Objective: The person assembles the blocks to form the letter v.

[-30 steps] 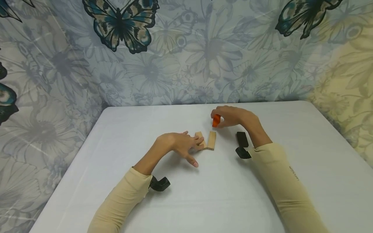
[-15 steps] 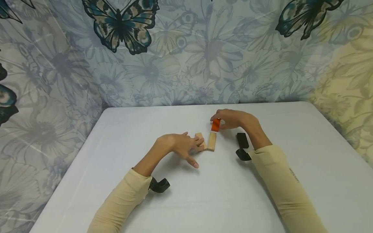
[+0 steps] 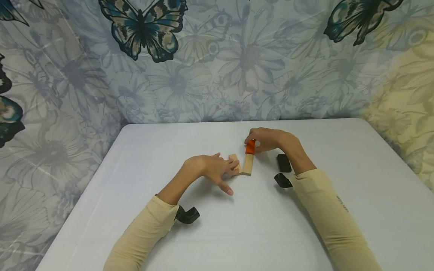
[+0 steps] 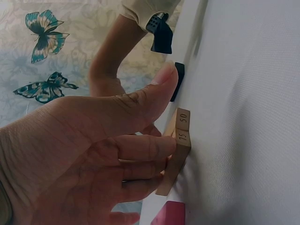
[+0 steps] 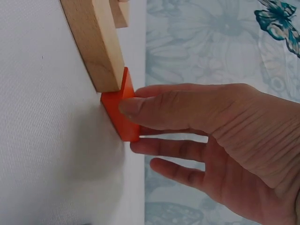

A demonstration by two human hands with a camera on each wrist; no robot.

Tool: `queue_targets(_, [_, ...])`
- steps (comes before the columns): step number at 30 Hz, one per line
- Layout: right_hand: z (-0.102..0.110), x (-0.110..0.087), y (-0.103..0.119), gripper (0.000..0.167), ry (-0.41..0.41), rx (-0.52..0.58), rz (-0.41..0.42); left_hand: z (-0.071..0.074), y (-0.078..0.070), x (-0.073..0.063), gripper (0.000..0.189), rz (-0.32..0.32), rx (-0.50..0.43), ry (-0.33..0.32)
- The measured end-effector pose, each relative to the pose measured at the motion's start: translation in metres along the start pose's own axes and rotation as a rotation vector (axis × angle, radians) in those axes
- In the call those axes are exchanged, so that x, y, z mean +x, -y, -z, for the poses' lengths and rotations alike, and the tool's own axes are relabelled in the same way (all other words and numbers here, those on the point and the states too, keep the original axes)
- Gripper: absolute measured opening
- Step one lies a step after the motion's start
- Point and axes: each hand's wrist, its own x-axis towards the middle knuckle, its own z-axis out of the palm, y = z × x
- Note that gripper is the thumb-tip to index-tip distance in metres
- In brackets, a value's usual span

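In the head view, the white table (image 3: 217, 233) is being lit evenly, and diffuse shadow is being cast beneath the left hand (image 3: 211, 168) toward 6 o'clock. The wall covering (image 3: 403, 101) is being tinted yellow at 3 o'clock. In the left wrist view, a dimmer exposure is being recorded. In the right wrist view, soft shadow is being cast at 8 o'clock; the orange block (image 5: 119, 121) is being rendered more crisply than the wall covering.

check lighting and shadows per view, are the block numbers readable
Head: yellow tint at the right of the backdrop, soft shadow under the left hand; left wrist: dim, yet 15 and 50 read on the wooden blocks; right wrist: diffuse shadow beside the orange block.
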Motion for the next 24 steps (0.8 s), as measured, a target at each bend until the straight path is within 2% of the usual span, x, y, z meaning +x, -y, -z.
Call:
queue_targets(8, [-0.0002,0.0021,-0.0009,0.040,0.032,0.008,-0.012,0.0003,-0.0004,0.0010,0.087,0.005,-0.002,0.000])
queue_targets(24, [0.0027,-0.0012,0.0019,0.042,0.042,0.028,-0.027,0.0003,-0.0005,0.0005,0.087,0.005,0.000,-0.006])
